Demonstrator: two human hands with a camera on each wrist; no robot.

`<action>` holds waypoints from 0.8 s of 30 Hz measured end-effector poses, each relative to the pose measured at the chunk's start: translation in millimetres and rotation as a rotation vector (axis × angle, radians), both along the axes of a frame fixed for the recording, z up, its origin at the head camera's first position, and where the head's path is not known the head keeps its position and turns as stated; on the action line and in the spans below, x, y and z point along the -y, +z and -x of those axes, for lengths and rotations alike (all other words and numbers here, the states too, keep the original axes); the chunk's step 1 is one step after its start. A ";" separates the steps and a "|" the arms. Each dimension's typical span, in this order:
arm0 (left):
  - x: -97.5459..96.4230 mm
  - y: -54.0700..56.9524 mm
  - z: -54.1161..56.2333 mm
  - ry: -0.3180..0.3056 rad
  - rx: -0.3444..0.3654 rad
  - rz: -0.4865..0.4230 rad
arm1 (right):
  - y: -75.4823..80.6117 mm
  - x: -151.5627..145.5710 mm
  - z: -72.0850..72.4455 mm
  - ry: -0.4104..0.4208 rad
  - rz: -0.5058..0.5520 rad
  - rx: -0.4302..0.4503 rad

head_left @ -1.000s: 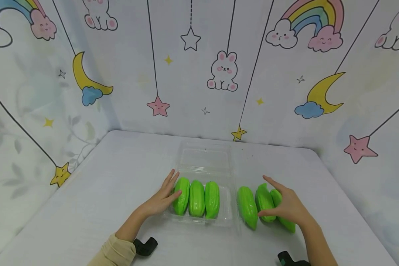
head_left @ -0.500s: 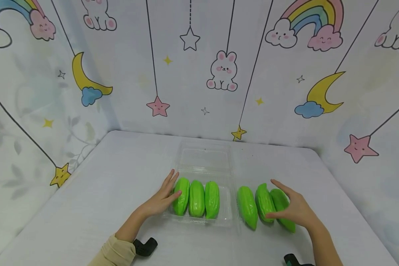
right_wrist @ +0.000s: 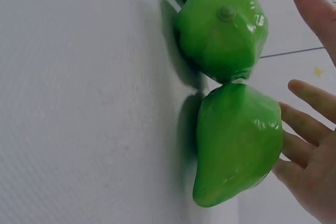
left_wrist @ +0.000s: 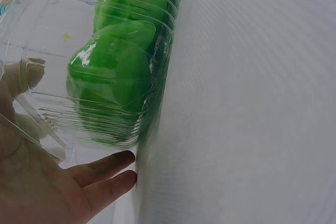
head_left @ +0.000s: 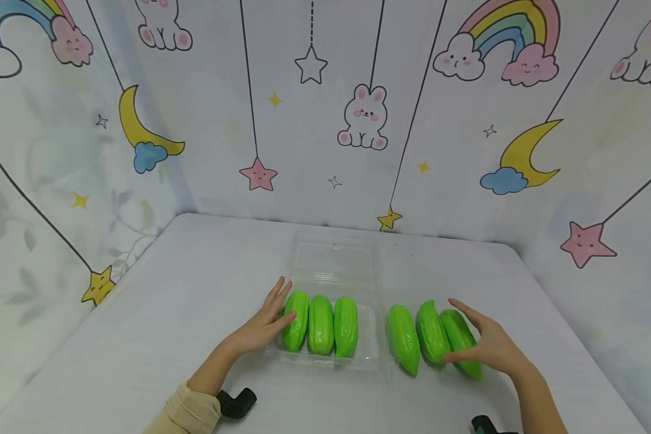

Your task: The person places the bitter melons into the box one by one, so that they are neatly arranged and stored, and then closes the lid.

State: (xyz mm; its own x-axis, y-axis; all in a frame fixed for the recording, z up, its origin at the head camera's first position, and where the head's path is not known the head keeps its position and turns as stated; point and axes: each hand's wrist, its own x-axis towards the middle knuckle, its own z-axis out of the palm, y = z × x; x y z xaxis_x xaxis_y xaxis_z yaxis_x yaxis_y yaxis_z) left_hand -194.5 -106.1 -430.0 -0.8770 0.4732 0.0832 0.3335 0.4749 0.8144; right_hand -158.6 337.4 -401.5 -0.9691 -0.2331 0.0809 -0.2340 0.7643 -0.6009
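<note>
Three glossy green elongated vegetables, their kind unclear, lie side by side in a clear plastic clamshell box [head_left: 371, 331]. At the box's left wall is my left hand [head_left: 260, 325], fingers spread; its thumb reaches over the edge near the leftmost vegetable [head_left: 298, 319]. The left wrist view shows two fingers low beside the wall. Right of the box lie three more such vegetables on the table. My right hand [head_left: 490, 343] is spread around the rightmost one [head_left: 458, 331], thumb on the near side. In the right wrist view, fingertips come up against or just behind that vegetable [right_wrist: 239, 145].
The box's clear lid [head_left: 333, 256] lies folded back behind it. Other loose vegetables, a left one [head_left: 404, 337] and a middle one [head_left: 432, 331], lie close by. White cloth covers the table [head_left: 211, 259]; a printed curtain [head_left: 304, 120] stands behind it.
My right hand has shifted right and slightly nearer, from over the middle and right loose vegetables to around the rightmost one. The left hand and the box have stayed put.
</note>
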 end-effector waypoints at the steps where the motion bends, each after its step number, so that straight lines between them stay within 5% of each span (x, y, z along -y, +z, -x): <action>1: 0.5 -1.9 1.3 -0.002 -0.002 0.000 | -1.6 -1.6 0.6 0.003 0.004 0.007; 11: 1.1 -4.5 2.2 0.000 -0.012 0.000 | -18.1 -10.9 6.8 0.046 0.084 0.075; 14: -1.5 11.7 -6.7 -0.002 0.006 -0.014 | -19.5 -12.7 7.2 0.049 0.094 0.091; 17: -1.5 11.8 -7.0 -0.002 0.002 -0.013 | -21.5 -15.4 7.1 0.044 0.084 0.107; 21: 1.1 -5.2 2.8 -0.003 -0.009 0.006 | -22.6 -19.2 7.3 0.063 0.076 0.126; 24: 1.9 -6.3 3.9 -0.006 -0.001 0.002 | -22.0 -21.3 7.3 0.086 0.083 0.144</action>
